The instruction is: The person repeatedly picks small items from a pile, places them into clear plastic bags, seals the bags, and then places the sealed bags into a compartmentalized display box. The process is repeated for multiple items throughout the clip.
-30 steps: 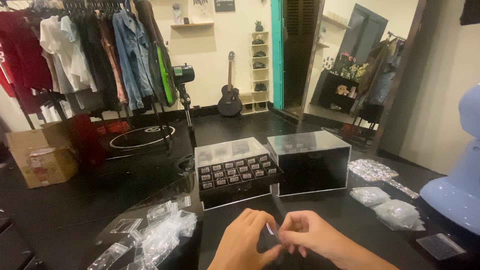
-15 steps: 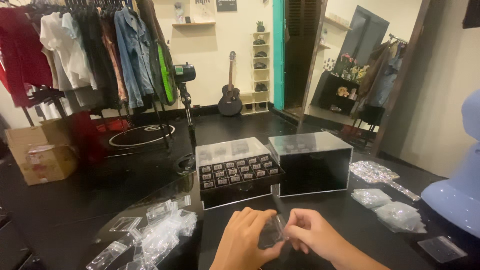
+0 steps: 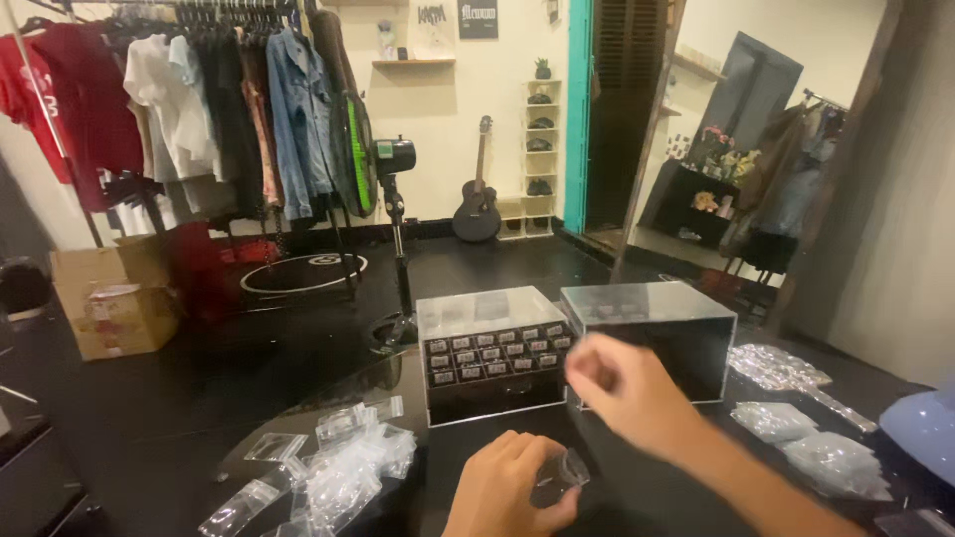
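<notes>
My left hand (image 3: 509, 487) is low at the front of the black table (image 3: 667, 497), closed around a small clear plastic bag (image 3: 559, 475). Blurred with motion, my right hand (image 3: 622, 386) is raised in front of the two clear display boxes, its fingers pinched together; whether anything is between them cannot be told. The left box (image 3: 487, 353) holds rows of small labelled items on a dark tray. The right box (image 3: 652, 333) looks dark inside.
A heap of small clear bags (image 3: 328, 472) lies at the table's left. More filled clear bags (image 3: 811, 447) lie at the right. A clothes rack (image 3: 199, 109), cardboard box (image 3: 114, 298), fan on a stand (image 3: 396, 209) and guitar (image 3: 477, 204) stand beyond.
Both hands were together on the small bag. My right hand has since left it and risen toward the boxes, while my left hand keeps the bag.
</notes>
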